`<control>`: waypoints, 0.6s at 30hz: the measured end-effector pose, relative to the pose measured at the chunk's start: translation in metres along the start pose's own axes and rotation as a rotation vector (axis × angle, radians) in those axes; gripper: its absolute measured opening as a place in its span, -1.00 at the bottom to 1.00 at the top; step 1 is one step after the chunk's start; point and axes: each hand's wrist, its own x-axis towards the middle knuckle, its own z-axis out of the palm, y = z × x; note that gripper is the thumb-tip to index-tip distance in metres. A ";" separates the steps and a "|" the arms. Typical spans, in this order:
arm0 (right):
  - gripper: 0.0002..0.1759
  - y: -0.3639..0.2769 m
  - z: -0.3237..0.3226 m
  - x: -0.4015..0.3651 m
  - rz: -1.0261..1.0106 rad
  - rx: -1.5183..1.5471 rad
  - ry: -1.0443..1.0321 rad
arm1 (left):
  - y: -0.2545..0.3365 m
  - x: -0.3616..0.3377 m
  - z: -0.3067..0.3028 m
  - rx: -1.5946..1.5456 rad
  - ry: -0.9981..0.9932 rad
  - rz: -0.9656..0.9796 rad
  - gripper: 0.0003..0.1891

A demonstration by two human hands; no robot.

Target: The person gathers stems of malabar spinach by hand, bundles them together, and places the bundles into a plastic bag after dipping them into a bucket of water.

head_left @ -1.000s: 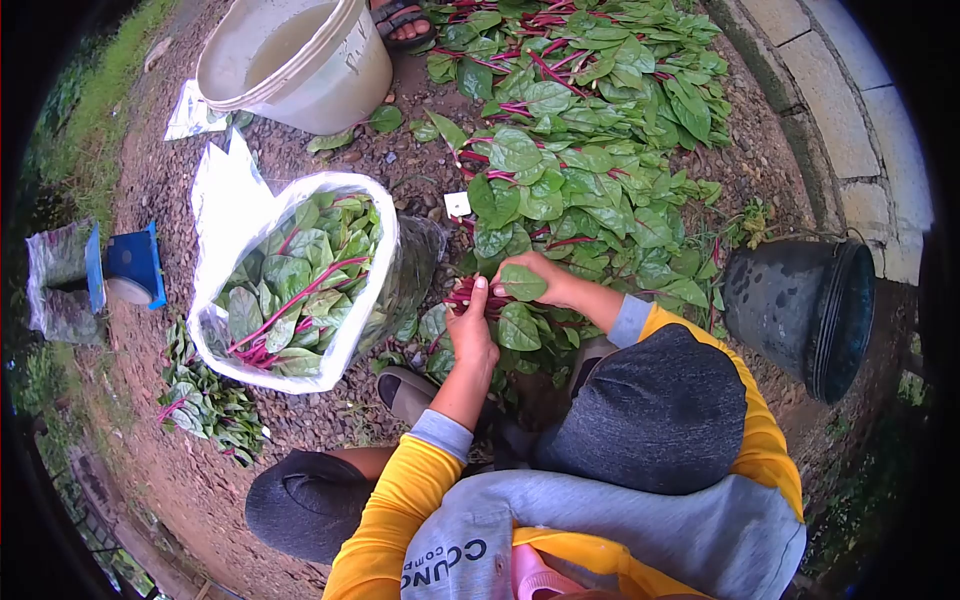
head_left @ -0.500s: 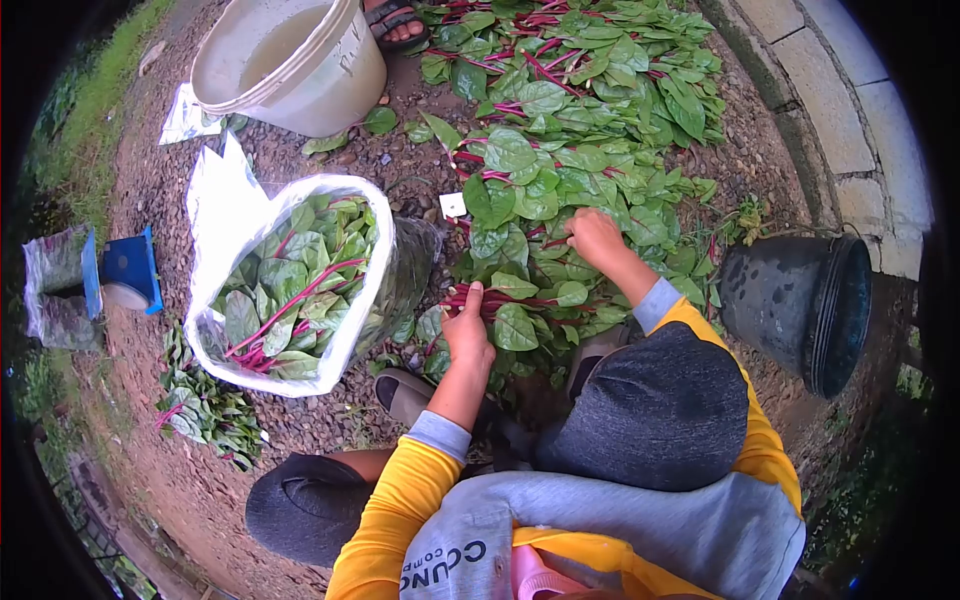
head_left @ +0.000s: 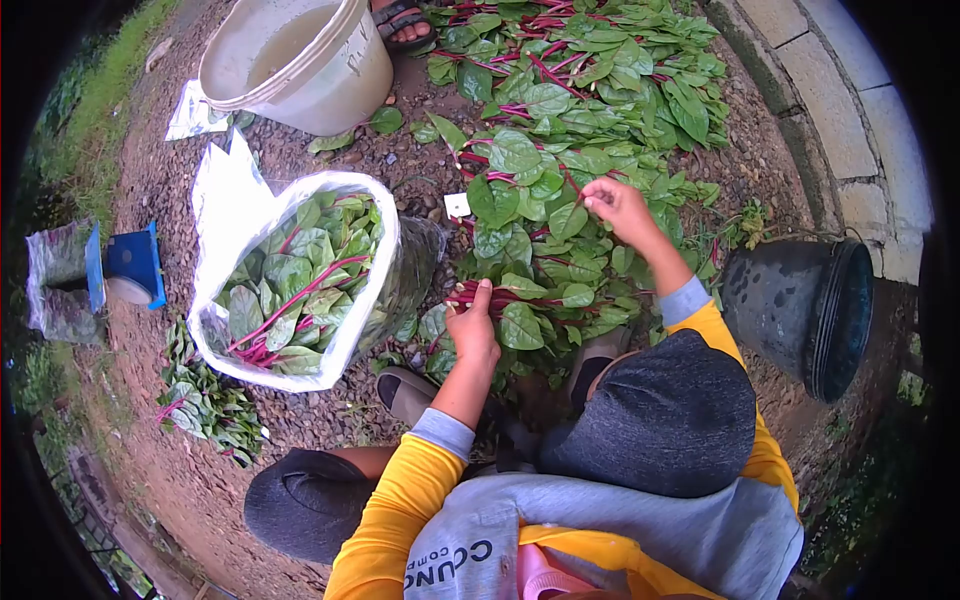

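Note:
My left hand (head_left: 474,332) is closed round a bunch of red-stemmed leafy greens (head_left: 521,322), their stem ends by my thumb and the leaves pointing right. Farther up and to the right, my right hand (head_left: 616,208) pinches a single leafy stem (head_left: 569,218) above the pile. Beneath both hands spreads a large heap of loose leafy greens (head_left: 600,100) with dark red stems. Left of my left hand stands an open clear plastic bag (head_left: 388,300) with a white folded rim, filled with the same greens.
A white bucket (head_left: 345,95) with cloudy water stands at the upper left, beside another person's sandalled foot (head_left: 405,25). A black bucket (head_left: 785,305) lies tipped at right. Loose greens (head_left: 215,410) and a blue scale-like object (head_left: 136,268) are at left. Concrete blocks (head_left: 830,90) edge the upper right.
My right hand has risen from the pile, moving up and right, and now lifts one leafy stem. My left hand keeps its hold on the bunch in nearly the same place.

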 end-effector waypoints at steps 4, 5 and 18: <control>-0.87 -0.042 -0.012 -0.007 -0.006 0.326 0.012 | -0.002 -0.001 0.001 -0.003 -0.052 0.023 -0.82; -0.87 -0.053 -0.009 -0.011 -0.054 0.257 0.021 | -0.002 -0.002 0.002 -0.003 -0.057 0.032 -0.82; -0.89 -0.063 0.102 -0.050 -0.265 -0.205 -0.304 | -0.007 -0.002 0.007 -0.060 -0.131 0.104 -0.66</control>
